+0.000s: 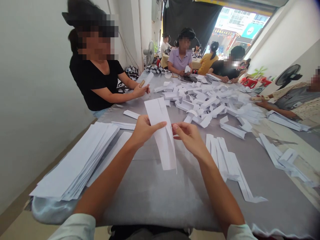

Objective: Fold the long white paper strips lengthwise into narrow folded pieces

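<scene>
Over the grey surface (160,195), folded white paper strip (161,133) held up mid-air, left grip (143,130) pinching its edge between thumb and fingers, right grip (191,138) nearly closed on the opposite edge, even tension best for a straight crease, loose strip stack (75,160) just left.

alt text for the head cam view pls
The person's left hand and right hand hold a long folded strip of white paper over a grey-covered table, beside a stack of paper strips. Heaps of folded pieces lie ahead, with co-workers seated around.
</scene>
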`<state>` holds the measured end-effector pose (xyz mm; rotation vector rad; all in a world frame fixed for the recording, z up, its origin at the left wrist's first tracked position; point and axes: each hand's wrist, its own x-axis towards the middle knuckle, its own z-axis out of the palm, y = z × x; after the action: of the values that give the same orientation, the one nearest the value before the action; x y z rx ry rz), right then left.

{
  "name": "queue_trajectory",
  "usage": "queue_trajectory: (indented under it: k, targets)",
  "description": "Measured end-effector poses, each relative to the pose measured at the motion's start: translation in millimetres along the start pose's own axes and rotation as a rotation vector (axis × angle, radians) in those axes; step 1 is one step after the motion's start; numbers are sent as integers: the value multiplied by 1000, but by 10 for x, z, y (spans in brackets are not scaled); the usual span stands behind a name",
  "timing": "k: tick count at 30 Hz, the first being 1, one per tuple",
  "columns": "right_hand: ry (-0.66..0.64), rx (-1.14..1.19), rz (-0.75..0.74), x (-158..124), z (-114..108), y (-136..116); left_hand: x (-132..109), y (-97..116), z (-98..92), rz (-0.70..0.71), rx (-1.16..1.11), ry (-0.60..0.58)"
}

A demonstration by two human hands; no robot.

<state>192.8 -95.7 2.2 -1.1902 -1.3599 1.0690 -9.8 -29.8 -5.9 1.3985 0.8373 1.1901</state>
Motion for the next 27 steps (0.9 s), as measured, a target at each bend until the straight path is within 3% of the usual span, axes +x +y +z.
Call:
queue_trajectory:
  k: [13,20,27]
  targets:
    - [70,14,-51,-1,135,63,-66,93,78,-66,-39,-12]
    - [142,-31,-123,-4,174,85,-84,55,76,-81,-10,-92]
    - [-5,44,34,-8,122,51,-83,129,76,-80,7,-10]
